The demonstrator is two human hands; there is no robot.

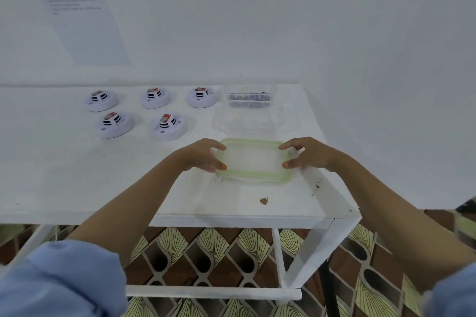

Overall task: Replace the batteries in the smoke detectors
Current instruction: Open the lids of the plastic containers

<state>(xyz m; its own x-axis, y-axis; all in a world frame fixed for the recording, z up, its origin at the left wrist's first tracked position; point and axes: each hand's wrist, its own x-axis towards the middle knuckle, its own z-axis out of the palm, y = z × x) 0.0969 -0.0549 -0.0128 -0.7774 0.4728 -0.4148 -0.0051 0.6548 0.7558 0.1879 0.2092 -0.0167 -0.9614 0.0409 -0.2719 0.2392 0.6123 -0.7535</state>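
1. Here we have both hands on a clear lid with a green rim (253,161), which lies flat on the white table (77,162) near its front right edge.
2. Our left hand (203,156) holds the lid's left edge, thumb at the near corner and fingers curled over the far corner; our right hand (307,154) mirrors it on the right edge. Both are partly closed, pinching the rim rather than wrapped around it.
3. Just behind the lid stands an open clear container (219,121), seemingly empty, and behind that a second clear container (249,99) with a row of dark batteries inside. Whether that one is lidded we cannot tell.
4. Five white smoke detectors (167,127) lie well to the left in two rows, three behind and two in front, each with a red-and-white block on top that looks like a fitted battery. None is being touched.
5. We judge this to be the preparation step: a box lid is being set aside, and no battery swap has begun.
6. Next, we need to let go of the lid, leaving it clear of the work area, then reach left for one detector and pull its battery free. That calls for one hand steadying the round body while the other grips the small block.
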